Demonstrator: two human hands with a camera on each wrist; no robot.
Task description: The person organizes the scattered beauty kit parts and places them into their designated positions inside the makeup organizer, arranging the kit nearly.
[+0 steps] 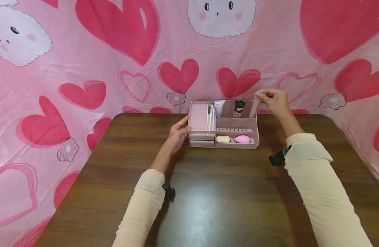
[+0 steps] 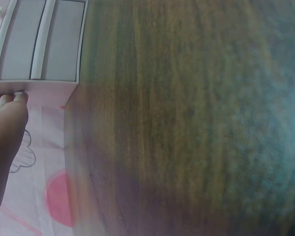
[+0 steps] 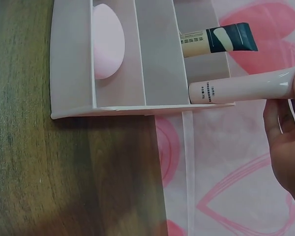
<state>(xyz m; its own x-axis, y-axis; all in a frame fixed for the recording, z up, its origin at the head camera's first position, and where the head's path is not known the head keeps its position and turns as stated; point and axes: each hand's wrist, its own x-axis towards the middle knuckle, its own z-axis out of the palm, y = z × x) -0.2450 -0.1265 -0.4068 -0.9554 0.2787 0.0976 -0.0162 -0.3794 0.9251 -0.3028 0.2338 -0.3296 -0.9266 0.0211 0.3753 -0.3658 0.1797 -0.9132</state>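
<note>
A pink desk organizer [image 1: 236, 123] stands at the table's back edge. My right hand [image 1: 276, 103] pinches the upper end of a pink squeeze tube [image 1: 254, 107], whose lower end is in the organizer's back right compartment. Printed text shows near that lower end of the tube [image 3: 241, 88] in the right wrist view. To its left stands a black-and-beige tube [image 1: 239, 109], and further left a white tube [image 1: 219, 109]. My left hand [image 1: 178, 135] rests against the organizer's left side, thumb near the front corner. In the left wrist view its fingertips [image 2: 20, 96] touch the side wall.
Several slim makeup brushes [image 1: 209, 118] stand beside the organizer's flat left top, above two drawers [image 1: 202, 143]. A cream sponge [image 1: 222, 139] and a pink sponge [image 1: 242, 139] sit in front compartments. A heart-patterned cloth [image 1: 140, 48] hangs behind the brown wooden table [image 1: 208, 192].
</note>
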